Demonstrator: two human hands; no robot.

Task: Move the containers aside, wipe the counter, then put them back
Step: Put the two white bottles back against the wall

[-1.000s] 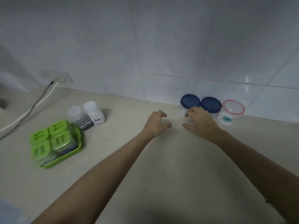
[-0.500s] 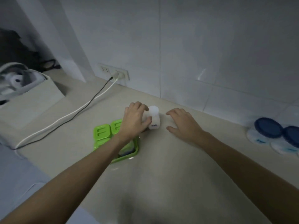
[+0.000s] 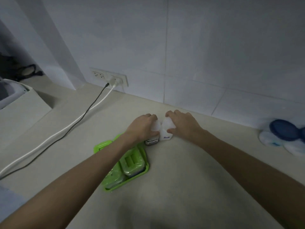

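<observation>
Two small white-capped shakers stand side by side on the beige counter [image 3: 173, 187]. My left hand [image 3: 142, 128] grips the dark-labelled shaker [image 3: 152, 140] from above. My right hand [image 3: 183, 124] grips the white salt shaker [image 3: 165, 137] beside it. Just in front of them sits a green tray [image 3: 132, 176] holding several green-lidded boxes, partly hidden under my left forearm. At the far right, blue-lidded round containers [image 3: 283, 131] stand against the wall, cut off by the frame edge.
A white cable [image 3: 66, 129] and a black cable run from the wall socket [image 3: 115, 80] across the counter to the left. A recessed step with a white appliance [image 3: 9, 91] lies at the far left. The tiled wall backs the counter.
The view swung left from the blue-lidded containers to the shakers. My left hand closed on the dark-labelled shaker first, then my right hand came onto the salt shaker.
</observation>
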